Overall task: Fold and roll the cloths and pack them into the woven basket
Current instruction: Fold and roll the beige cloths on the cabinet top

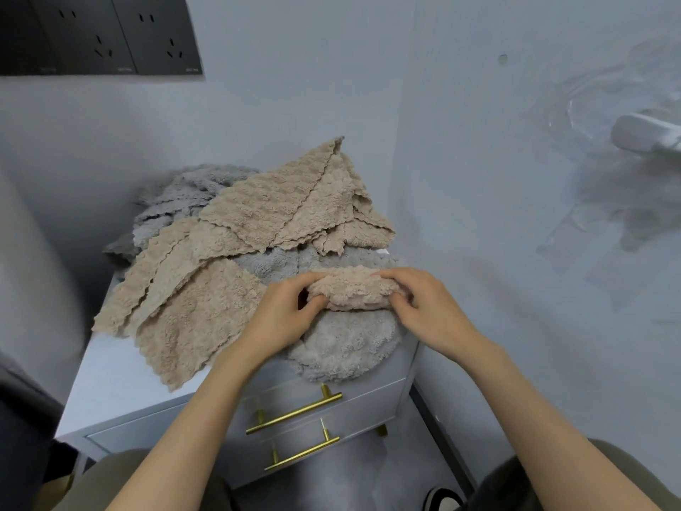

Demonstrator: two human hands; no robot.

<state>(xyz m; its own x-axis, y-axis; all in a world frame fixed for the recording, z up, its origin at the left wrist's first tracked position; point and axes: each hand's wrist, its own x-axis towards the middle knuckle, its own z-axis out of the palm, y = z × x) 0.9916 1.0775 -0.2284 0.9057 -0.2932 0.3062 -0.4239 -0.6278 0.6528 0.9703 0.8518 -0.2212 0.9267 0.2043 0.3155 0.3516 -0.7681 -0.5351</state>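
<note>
- Rolling up a beige cloth roll point(353, 289) at the front right of the white bedside cabinet point(121, 381), with the bundle already thick and, by the look of it, close to fully wound.
- Gripping the roll's left end with the left hand point(283, 315), fingers curled over the top and thumb tucked underneath.
- Clamping the other end with the right hand point(427, 304) in the same way, fingers wrapped over the plush and thumb below.
- Resting the roll on a flat grey cloth point(346, 352), draped over the cabinet's front edge just above the brass drawer handles point(294, 413).
- Leaving plenty undone: loose beige cloths point(191, 311) spread flat and overlapping to the left, heaped beige cloths point(291, 204) at the back, and crumpled grey cloths point(173, 201) behind those, against the wall.
- Finding no woven basket anywhere in view and no finished rolls set aside, so judging the packing not yet begun, as far as shown.
- Reckoning the task at an early stage: one cloth nearly rolled at most, with the rest of the pile waiting for folding, rolling and packing.
- Noting little else: dark wall sockets point(99, 35) high on the left.
</note>
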